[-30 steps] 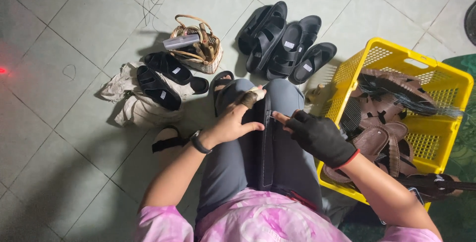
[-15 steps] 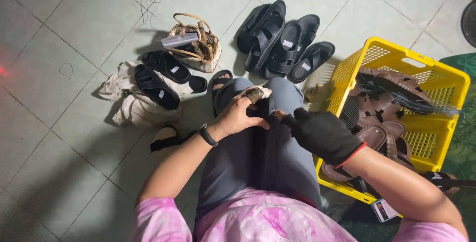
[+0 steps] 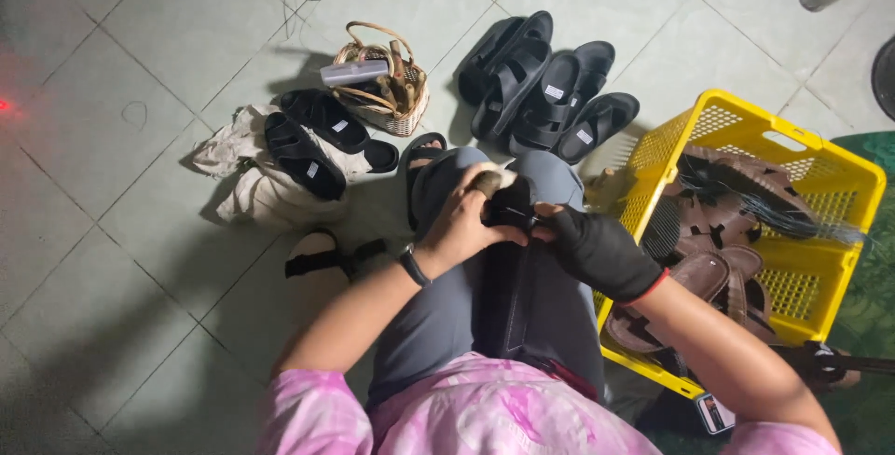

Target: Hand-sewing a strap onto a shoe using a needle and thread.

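Left hand [image 3: 463, 225] and gloved right hand [image 3: 597, 252] both clamped on black sandal [image 3: 510, 273] across lap.

Head view only: worn camera, steep downward tilt.
Looks from above the lap onto tiled floor [image 3: 112, 91]; close to both hands at frame centre, yellow crate [image 3: 844, 171] at right edge, black sandals [image 3: 550, 91] farther off, toward the top.
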